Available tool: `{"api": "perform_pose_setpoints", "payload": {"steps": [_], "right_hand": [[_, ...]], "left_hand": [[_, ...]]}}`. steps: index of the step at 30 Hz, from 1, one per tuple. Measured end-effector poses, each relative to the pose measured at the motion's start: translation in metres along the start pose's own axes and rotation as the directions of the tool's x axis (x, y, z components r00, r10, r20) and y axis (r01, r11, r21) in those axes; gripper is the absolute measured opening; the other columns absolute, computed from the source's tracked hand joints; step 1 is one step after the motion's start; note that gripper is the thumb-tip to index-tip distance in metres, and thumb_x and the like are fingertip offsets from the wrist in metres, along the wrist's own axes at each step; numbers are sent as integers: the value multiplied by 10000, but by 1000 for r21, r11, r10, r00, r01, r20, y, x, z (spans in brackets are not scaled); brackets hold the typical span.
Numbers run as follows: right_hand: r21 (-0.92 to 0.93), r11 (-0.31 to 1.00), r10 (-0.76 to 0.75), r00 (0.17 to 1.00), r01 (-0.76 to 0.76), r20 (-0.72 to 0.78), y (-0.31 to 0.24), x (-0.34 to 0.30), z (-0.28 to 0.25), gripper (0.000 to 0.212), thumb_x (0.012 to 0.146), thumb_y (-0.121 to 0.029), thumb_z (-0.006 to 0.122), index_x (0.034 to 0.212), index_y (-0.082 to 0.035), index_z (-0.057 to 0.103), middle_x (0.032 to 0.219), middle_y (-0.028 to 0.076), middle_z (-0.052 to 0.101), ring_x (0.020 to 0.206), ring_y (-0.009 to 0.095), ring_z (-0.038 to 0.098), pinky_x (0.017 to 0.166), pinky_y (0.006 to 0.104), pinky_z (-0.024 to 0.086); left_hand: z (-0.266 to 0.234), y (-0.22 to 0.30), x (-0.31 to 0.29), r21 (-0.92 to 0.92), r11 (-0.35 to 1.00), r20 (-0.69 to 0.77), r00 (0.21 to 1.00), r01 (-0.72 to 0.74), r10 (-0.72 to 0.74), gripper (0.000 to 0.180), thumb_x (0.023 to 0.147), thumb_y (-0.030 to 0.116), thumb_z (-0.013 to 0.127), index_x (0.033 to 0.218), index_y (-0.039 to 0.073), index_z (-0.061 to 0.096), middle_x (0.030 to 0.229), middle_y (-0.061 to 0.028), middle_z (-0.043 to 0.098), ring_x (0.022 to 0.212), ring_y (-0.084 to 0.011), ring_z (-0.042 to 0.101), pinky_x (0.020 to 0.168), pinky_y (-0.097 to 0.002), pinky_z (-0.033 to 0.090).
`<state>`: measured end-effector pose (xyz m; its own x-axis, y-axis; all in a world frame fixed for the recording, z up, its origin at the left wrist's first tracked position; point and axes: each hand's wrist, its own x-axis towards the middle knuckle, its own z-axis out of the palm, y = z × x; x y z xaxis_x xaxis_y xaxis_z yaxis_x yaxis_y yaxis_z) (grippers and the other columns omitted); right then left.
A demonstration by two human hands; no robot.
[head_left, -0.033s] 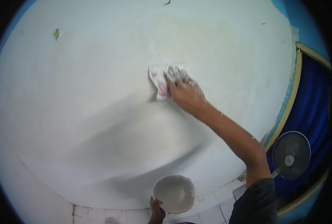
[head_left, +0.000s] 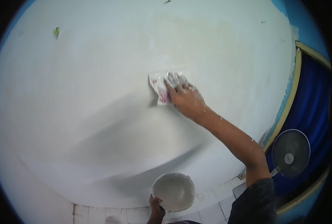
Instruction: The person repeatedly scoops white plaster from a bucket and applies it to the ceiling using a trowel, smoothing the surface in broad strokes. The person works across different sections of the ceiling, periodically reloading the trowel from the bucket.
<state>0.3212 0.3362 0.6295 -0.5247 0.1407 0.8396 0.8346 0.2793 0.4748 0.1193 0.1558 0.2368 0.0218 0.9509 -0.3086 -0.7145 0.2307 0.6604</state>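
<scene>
My right hand [head_left: 184,89], its fingers coated in white paste, presses a thin, flexible white sheet [head_left: 159,89] with pink-red marks flat against the white wall [head_left: 113,71]. The sheet's left edge curls away from the surface and casts a shadow. Low in the view, my left hand [head_left: 156,206] grips the left rim of a round bowl [head_left: 173,192], its thumb over the edge. Whitish material coats the bowl's inside. My left fingers beneath the bowl are hidden.
A fan [head_left: 291,153] stands at the right before a dark blue curtain [head_left: 309,97] in a yellowish door frame [head_left: 291,93]. Small nails [head_left: 263,22] and a green-yellow scrap [head_left: 56,33] stick out of the wall. White tiles [head_left: 138,215] run along the bottom.
My right hand and the sheet have slid slightly down the wall. The bowl in my left hand sits marginally higher in the view.
</scene>
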Motion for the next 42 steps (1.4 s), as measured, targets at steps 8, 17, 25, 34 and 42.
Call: {"api": "perform_pose_setpoints", "payload": {"steps": [8,17,25,34,42], "right_hand": [[657,580,532,835,-482,142,34,95,-25,165,812,-86,735,922,28,688,710,48,655,616,103,511,603,296,467],[710,404,777,627,-577,67,137,146,21,308,665,-250,759,792,27,714,761,181,712,702,273,703,653,383,551],[302,548,832,546,-780,-100,206,65,-53,239,750,-197,663,872,4,706,790,199,697,759,358,688,708,420,541],[-99,994,47,996,-55,-74,77,159,-11,595,742,-6,612,1327,-52,514,1100,200,651,1028,369,618,899,460,506],[105,985,102,953,-137,284,-3,66,7,434,929,-97,427,1337,45,470,1422,266,430,1303,419,444,1084,450,385]], "left_hand": [[-9,5,26,-28,996,-51,995,84,-85,442,590,99,522,1032,78,527,940,-82,544,892,-256,543,800,-386,481],[16,51,4,136,986,-102,991,97,-83,469,589,64,526,1057,48,517,962,-103,551,894,-264,554,781,-383,494],[15,35,34,178,969,-25,985,174,-172,481,606,65,530,1084,28,505,962,-112,550,872,-266,555,760,-386,501],[-2,9,52,148,978,18,989,144,-148,541,596,64,534,1135,25,497,980,-116,550,894,-277,550,787,-407,495],[13,17,12,94,987,-129,984,134,-121,570,584,70,550,1149,20,497,996,-122,551,895,-281,548,813,-390,484]]}}
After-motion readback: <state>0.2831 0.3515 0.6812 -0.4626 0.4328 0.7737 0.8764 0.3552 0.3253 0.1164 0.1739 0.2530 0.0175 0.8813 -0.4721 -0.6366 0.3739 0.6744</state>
